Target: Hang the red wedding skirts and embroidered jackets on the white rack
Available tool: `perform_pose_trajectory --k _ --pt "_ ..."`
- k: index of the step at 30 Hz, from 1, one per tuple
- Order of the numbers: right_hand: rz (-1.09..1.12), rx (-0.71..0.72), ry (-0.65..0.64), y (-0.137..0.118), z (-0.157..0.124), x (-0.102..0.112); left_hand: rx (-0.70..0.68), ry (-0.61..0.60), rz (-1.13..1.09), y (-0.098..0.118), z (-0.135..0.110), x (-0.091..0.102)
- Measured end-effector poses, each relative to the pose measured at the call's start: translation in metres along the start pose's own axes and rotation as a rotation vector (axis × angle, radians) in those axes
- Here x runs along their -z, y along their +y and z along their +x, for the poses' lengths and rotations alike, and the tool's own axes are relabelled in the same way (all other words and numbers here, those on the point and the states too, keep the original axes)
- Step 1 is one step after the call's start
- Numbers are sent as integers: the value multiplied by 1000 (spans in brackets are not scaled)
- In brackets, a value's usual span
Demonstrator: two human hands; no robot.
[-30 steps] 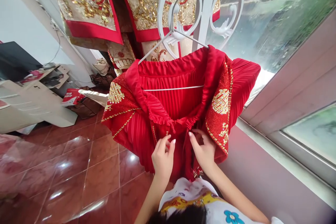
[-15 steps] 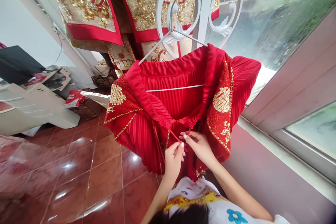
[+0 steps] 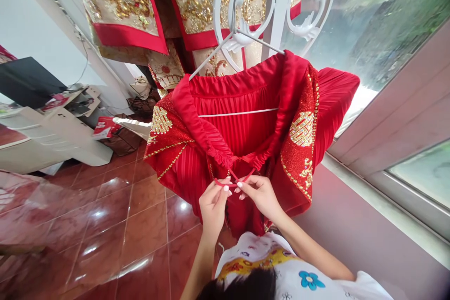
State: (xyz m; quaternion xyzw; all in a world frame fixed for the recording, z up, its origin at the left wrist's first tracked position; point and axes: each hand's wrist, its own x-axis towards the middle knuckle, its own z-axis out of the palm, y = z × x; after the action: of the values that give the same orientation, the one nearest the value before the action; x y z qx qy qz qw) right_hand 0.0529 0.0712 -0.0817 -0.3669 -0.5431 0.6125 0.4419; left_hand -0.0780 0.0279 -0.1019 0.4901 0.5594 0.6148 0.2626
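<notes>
A red pleated skirt (image 3: 183,164) with gold-embroidered panels hangs by its gathered waistband on a white wire hanger (image 3: 239,113). From the front of the waistband come thin red drawstrings (image 3: 249,176), crossed between my hands. My left hand (image 3: 213,201) pinches one string between thumb and forefinger, just below the waistband. Close beside it, my right hand (image 3: 258,194) is pinched on the string too, its thumb and fingertips together. The fingertips of the two hands are a small gap apart.
Cream garments with gold sequins and red borders (image 3: 130,35) hang behind. White scrolled ironwork (image 3: 272,4) holds the hanger's hook. A glass door frame (image 3: 397,117) stands at right. A desk (image 3: 70,136) with a dark monitor (image 3: 31,82) is at left, above red floor tiles (image 3: 140,225).
My left hand has moved left, drawing a string sideways across the other. My right hand stays near the waistband. The view has shifted slightly.
</notes>
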Motion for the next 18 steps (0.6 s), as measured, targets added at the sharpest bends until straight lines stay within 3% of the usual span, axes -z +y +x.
perform_pose_trajectory --k 3,5,9,13,18 --pt "-92 34 -5 4 0 -1 -283 -23 274 20 10 -5" --pt "-179 88 5 6 -1 0 -369 -3 402 28 17 -11" --pt "-355 225 25 6 -4 5 -373 98 475 31 26 -20" --pt "-420 328 6 4 -7 6 -326 314 470 26 27 -25" --pt "-410 360 -30 5 -9 5 -366 373 441 22 27 -27"
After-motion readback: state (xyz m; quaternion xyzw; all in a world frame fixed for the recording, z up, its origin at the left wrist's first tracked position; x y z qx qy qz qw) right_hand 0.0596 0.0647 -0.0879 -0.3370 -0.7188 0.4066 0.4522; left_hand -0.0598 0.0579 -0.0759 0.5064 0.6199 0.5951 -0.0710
